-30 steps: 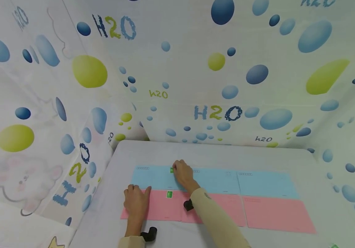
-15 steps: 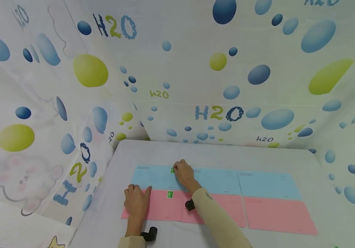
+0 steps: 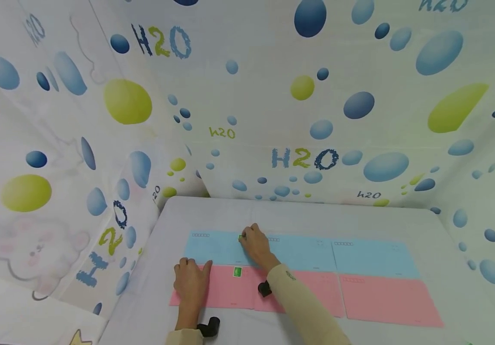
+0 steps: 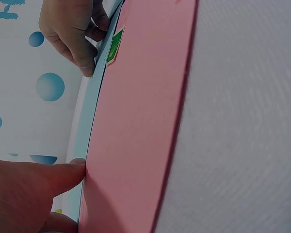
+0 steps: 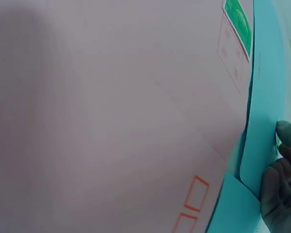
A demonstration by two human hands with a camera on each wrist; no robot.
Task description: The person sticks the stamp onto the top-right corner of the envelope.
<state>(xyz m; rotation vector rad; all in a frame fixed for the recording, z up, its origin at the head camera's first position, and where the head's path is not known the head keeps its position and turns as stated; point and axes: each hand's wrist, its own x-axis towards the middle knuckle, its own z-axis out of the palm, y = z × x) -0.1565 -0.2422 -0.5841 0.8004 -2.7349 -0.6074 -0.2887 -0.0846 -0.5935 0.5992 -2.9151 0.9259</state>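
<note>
Two rows of envelopes lie flat, blue behind pink. At the top right corner of the leftmost blue envelope [image 3: 217,249], my right hand [image 3: 257,247] pinches a small green stamp [image 3: 241,237], mostly covered by the fingers. The right wrist view shows thumb and forefinger on either side of a sliver of green, other fingers curled. My left hand [image 3: 189,282] rests, fingers spread, on the left end of the leftmost pink envelope [image 3: 223,292]; its thumb [image 4: 70,175] touches where pink meets blue. Another green stamp [image 3: 237,271] sits on that pink envelope's top right corner.
More blue envelopes [image 3: 374,258] and pink envelopes [image 3: 390,299] continue to the right on the white-covered table [image 3: 316,218]. A printed curtain [image 3: 247,96] stands behind and at both sides. Dark wrist cameras [image 3: 209,327] are worn on both wrists.
The view shifts slightly. My right hand stays at the blue envelope's corner, covering a little more of the stamp; my left hand keeps its place.
</note>
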